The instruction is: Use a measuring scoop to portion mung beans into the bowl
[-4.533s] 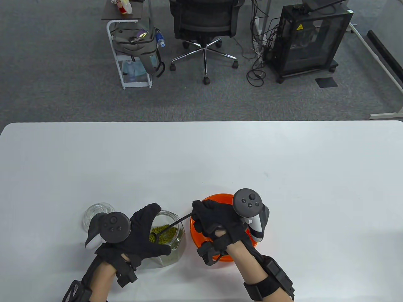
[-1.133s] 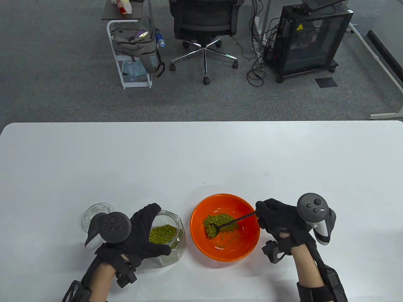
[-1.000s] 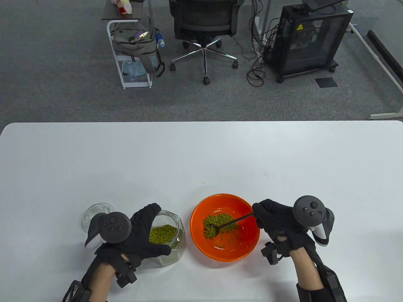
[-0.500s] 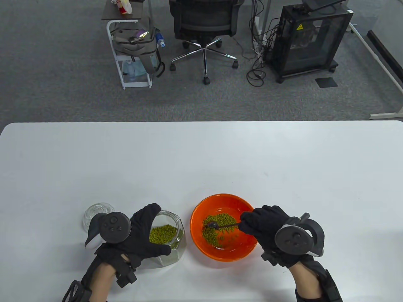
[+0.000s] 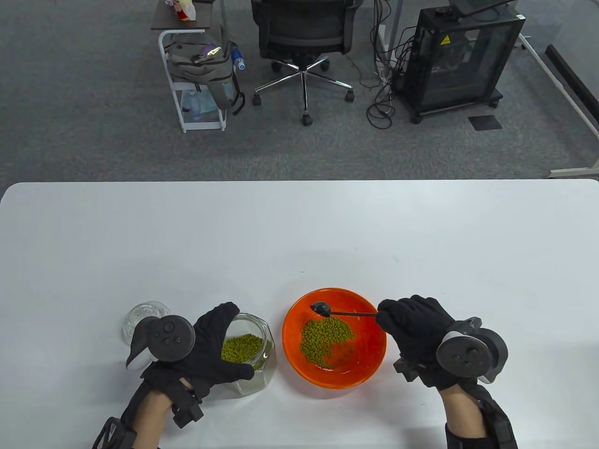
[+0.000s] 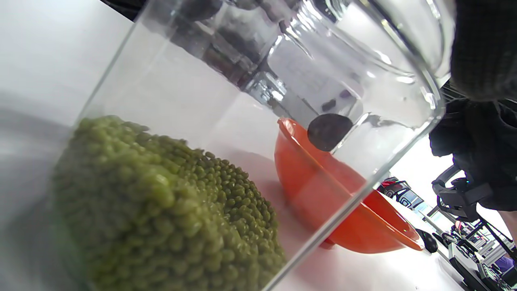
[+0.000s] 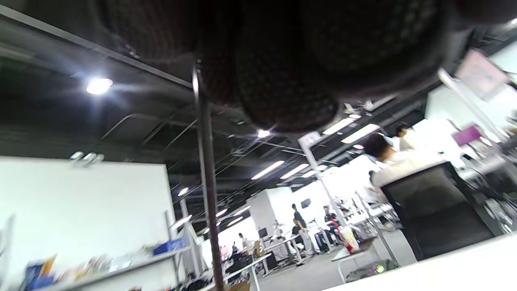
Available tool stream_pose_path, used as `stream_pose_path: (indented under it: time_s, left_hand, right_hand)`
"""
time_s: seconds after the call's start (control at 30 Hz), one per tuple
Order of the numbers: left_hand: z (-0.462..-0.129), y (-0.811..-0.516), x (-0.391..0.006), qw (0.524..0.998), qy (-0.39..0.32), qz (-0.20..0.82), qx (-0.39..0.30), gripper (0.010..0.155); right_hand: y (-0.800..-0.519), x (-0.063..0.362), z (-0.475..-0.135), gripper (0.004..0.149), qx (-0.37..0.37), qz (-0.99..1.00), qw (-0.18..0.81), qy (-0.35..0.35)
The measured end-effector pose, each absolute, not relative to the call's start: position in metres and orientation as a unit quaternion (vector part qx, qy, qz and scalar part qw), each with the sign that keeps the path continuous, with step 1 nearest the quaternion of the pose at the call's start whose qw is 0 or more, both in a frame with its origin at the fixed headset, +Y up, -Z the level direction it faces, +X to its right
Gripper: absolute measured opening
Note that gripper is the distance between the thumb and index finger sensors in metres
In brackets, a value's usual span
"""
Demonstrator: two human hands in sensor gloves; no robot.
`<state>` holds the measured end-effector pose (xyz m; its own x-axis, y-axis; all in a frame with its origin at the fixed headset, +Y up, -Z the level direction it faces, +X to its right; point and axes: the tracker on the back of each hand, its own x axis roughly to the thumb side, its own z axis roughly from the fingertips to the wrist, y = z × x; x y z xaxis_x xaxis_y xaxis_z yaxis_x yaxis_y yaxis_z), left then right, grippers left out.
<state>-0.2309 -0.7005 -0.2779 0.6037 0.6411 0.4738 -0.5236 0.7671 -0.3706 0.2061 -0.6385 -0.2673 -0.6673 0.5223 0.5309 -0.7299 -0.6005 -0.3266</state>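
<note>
- The right hand [image 5: 416, 327], in a black sensor glove with a grey tracker on its back, pinches the handle end of a slim black measuring scoop [image 5: 341, 312]; its fingers are curled round the handle at the bowl's 3 o'clock rim.
- The scoop's handle runs roughly level from 3 o'clock toward 9 o'clock across the far half of the bowl. Its small round head sits above the bowl's inside at about 11 o'clock, with its dark rounded back facing the table camera.
- In the right wrist view the thin handle [image 7: 206, 182] runs down from the dark gloved fingers [image 7: 282, 72]; the scoop head is out of that frame.
- The round orange bowl [image 5: 369, 362] stands on the white table [image 5: 299, 224] at about 6 o'clock, just right of the jar but apart from it.
- A heap of green mung beans [image 5: 325, 339] lies in the bowl's middle, spreading toward 7 o'clock.
- The left hand [image 5: 206, 346], also in a black glove with a tracker, grips the clear faceted glass jar [image 5: 262, 355] from its 9 o'clock side, fingers and thumb wrapped round the open neck.
- The jar stands upright and is partly filled with mung beans [image 6: 161, 210].
- Seen through the jar in the left wrist view, the scoop head [image 6: 329, 131] shows dark above the orange bowl's rim.
- A small clear glass lid [image 5: 140, 314] lies on the table at the jar's 10 o'clock, partly behind the left tracker.
</note>
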Motion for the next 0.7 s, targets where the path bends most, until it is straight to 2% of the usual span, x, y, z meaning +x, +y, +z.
stream_pose_path:
  time_s: [0.07, 0.3, 0.43, 0.57, 0.7]
  left_hand:
    - [-0.278, -0.700, -0.231, 0.890, -0.302, 0.328, -0.096, 0.125]
    - [-0.278, -0.700, -0.231, 0.890, -0.302, 0.328, -0.096, 0.125]
    - [-0.278, -0.700, -0.231, 0.890, -0.303, 0.327, -0.096, 0.125]
    - [-0.278, -0.700, -0.231, 0.890, -0.303, 0.327, -0.096, 0.125]
    - [-0.278, -0.700, -0.231, 0.890, -0.303, 0.328, -0.097, 0.125]
  right_hand:
    - [-0.643, 0.214, -0.273, 0.044, 0.153, 0.869, 0.393, -0.257]
    - [-0.671, 0.246, -0.293, 0.043, 0.003, 0.840, 0.522, -0.149]
    - [-0.686, 0.254, -0.298, 0.043, -0.048, 0.786, 0.611, -0.083]
    - [-0.692, 0.250, -0.300, 0.043, -0.046, 0.742, 0.667, -0.043]
    - [-0.681, 0.232, -0.299, 0.043, -0.008, 0.737, 0.675, -0.036]
